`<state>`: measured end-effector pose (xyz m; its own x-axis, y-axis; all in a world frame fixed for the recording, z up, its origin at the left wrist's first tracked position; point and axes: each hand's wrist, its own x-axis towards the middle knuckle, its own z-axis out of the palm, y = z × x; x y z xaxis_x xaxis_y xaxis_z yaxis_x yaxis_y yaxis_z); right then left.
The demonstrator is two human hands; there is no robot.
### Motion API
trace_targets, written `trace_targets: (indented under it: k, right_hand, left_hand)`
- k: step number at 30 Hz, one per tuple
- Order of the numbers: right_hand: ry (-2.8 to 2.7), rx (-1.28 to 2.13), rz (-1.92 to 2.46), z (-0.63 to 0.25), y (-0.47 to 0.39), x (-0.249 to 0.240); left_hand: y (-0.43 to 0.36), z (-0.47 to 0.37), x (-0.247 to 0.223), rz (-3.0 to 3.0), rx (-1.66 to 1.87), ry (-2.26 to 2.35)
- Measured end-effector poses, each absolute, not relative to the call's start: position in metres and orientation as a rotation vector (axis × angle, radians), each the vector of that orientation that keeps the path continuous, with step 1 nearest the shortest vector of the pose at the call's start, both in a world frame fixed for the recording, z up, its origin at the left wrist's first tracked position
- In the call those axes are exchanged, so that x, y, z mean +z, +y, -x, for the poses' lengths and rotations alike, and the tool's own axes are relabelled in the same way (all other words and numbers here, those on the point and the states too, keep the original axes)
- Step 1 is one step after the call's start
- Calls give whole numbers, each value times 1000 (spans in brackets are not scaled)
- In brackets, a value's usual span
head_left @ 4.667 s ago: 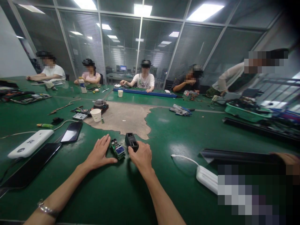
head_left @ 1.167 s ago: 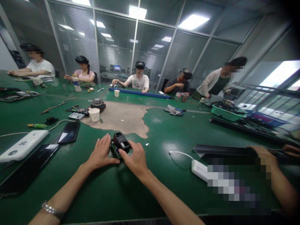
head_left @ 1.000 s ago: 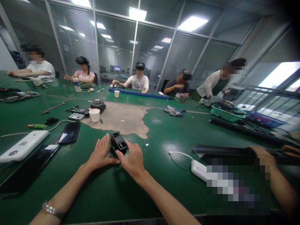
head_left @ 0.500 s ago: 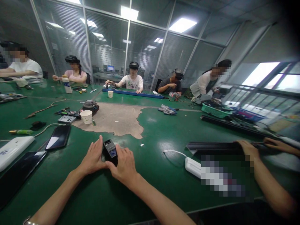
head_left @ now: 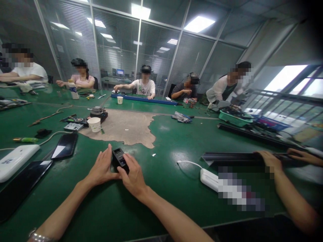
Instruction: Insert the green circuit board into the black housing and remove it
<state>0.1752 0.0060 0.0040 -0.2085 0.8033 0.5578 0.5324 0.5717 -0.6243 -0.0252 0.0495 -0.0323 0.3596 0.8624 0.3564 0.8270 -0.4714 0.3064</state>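
A small black box-shaped device (head_left: pixel 117 155) with a grey face of labels or a display is at the front middle of the green table (head_left: pixel 164 195), tilted a little. My right hand (head_left: pixel 135 175) has its fingers curled over the right side and top face, with the thumb at the near end. My left hand (head_left: pixel 100 167) is along the left side, fingers stretched and apart, thumb reaching to the near end. Whether its fingers touch the device I cannot tell. My hands partly hide the device's lower part.
Left lie a white power strip (head_left: pixel 17 161), a dark phone (head_left: pixel 65 145) and a larger black panel (head_left: pixel 25 188). A paper cup (head_left: pixel 95 125) stands by electronic parts. At right, another person's hand (head_left: pixel 270 160) rests on a black bar (head_left: pixel 232 158) near a white adapter (head_left: pixel 209 179). Several people sit beyond.
My right fingers have shifted onto the device's top face, and its face now looks flatter toward me. My left hand has barely moved.
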Motion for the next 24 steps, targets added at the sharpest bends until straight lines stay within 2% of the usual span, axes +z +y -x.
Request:
trace_targets:
  k: [9,18,24]
  right_hand:
    - [-1747,315,1001,-201,17,35]
    - [-1811,241,1169,-241,19,-2]
    - [-1848,211,1277,-241,15,-9]
  left_hand:
    - [47,26,-31,-2502,699,1593]
    - [49,26,-31,-2506,702,1561]
    - [50,25,-30,-2527,685,1579]
